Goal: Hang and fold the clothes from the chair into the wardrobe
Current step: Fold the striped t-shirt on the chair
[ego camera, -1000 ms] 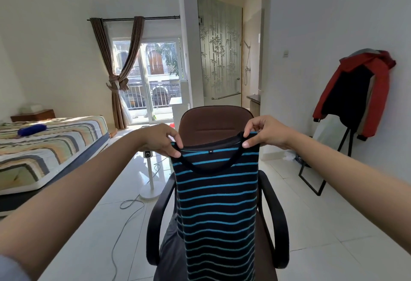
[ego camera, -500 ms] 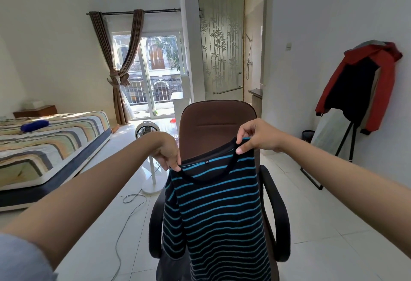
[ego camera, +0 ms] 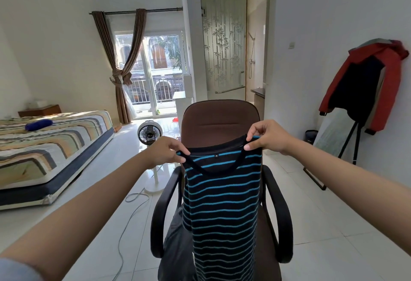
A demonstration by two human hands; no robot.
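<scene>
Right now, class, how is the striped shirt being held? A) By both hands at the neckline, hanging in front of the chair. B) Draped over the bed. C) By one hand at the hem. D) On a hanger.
A: the left hand and right hand each pinch the striped shirt at its neckline, before the brown chair.

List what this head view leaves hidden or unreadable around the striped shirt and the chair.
- Striped shirt: its hem runs off the bottom edge; the left hand and right hand pinch and cover its shoulders.
- Chair: the seat lies behind the hanging shirt; the base is cut off below.
- Grey garment on the seat: mostly behind the shirt, type unclear.
- Neck tag: too small to read surely.
- Wardrobe: nowhere in view.
</scene>
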